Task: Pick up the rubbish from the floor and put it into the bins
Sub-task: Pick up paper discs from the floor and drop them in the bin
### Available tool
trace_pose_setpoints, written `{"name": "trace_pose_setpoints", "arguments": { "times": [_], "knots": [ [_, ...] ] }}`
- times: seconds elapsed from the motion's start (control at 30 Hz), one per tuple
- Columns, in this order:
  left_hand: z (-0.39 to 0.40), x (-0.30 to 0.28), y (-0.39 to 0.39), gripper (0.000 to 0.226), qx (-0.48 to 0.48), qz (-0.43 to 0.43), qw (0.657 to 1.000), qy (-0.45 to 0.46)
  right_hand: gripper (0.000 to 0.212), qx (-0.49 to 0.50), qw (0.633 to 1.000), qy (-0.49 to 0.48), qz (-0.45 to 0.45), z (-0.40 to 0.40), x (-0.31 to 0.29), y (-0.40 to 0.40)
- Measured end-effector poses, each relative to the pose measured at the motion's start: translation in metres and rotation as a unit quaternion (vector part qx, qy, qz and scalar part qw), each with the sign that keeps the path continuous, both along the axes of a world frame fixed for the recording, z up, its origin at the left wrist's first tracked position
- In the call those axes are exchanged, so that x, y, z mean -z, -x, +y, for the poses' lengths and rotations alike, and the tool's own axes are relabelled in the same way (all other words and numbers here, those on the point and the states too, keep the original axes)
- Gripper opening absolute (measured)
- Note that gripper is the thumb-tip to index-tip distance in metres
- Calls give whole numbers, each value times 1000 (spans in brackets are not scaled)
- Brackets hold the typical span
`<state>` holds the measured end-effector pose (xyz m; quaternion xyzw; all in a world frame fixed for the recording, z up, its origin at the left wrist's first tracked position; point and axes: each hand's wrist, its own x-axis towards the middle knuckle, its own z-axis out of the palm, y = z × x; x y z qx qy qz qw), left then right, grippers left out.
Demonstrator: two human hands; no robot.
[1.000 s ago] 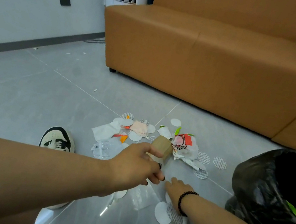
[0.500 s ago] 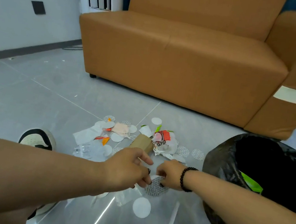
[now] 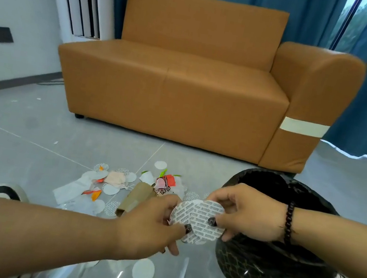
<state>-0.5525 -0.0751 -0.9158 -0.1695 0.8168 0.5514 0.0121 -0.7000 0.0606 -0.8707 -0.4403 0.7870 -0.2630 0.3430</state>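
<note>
Both hands pinch the round paper seals (image 3: 201,220), left hand (image 3: 152,227) and right hand (image 3: 250,213) together. The black bin (image 3: 272,271) sits just right, under the right hand. More rubbish (image 3: 122,189) lies on the floor (image 3: 33,152).

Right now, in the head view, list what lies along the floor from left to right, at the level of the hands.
Shoe → cardboard tube → left hand → printed round seals → right hand → black-lined bin.
</note>
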Motion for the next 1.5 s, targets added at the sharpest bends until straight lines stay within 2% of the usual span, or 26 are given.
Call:
{"name": "trace_pose_setpoints", "arguments": {
  "times": [0.2, 0.3, 0.4, 0.47, 0.63, 0.77, 0.8, 0.87, 0.93, 1.03, 1.2, 1.3, 1.4, 1.5],
  "knots": [
    [-1, 1, 11, 10, -19, 15, 999, 32, 21, 87, 993, 37, -68, 19, 3, 23],
    [-4, 4, 22, 12, -43, 16, 999, 10, 18, 154, 986, 52, -43, 31, 3, 50],
    [1, 8, 34, 13, -57, 8, 998, -1, 12, 270, 960, 67, -9, 47, 16, 89],
    [7, 12, 43, 16, -44, 3, 999, -3, 10, 323, 945, 43, 21, 62, 32, 110],
    [20, 24, 68, 13, -13, -5, 1000, 4, 9, 333, 939, -69, 52, 84, 80, 128],
    [26, 28, 90, 14, 12, -1, 1000, -13, 17, 319, 940, -30, 121, 81, 78, 129],
    [28, 29, 95, 16, 23, 3, 999, -24, 15, 322, 941, 6, 100, 79, 72, 124],
    [31, 30, 106, 19, 44, 16, 998, -48, 15, 324, 942, 80, -45, 77, 59, 110],
    [36, 32, 119, 18, 56, 29, 996, -66, 21, 268, 944, 106, -159, 80, 49, 95],
    [43, 35, 135, 17, 72, 38, 993, -80, 24, 223, 948, 136, -184, 87, 44, 85],
    [60, 41, 160, 17, 98, 45, 989, -97, 9, 307, 925, 171, -145, 103, 52, 102],
    [68, 42, 173, 15, 89, 38, 994, -55, 7, 368, 903, 191, -115, 115, 54, 118],
    [71, 35, 191, 21, 101, 1, 995, 21, 10, 377, 915, 146, 6, 128, 64, 133],
    [74, 22, 209, 7, 179, -3, 971, 158, 13, 299, 940, 40, 161, 137, 79, 142]
  ]
}}
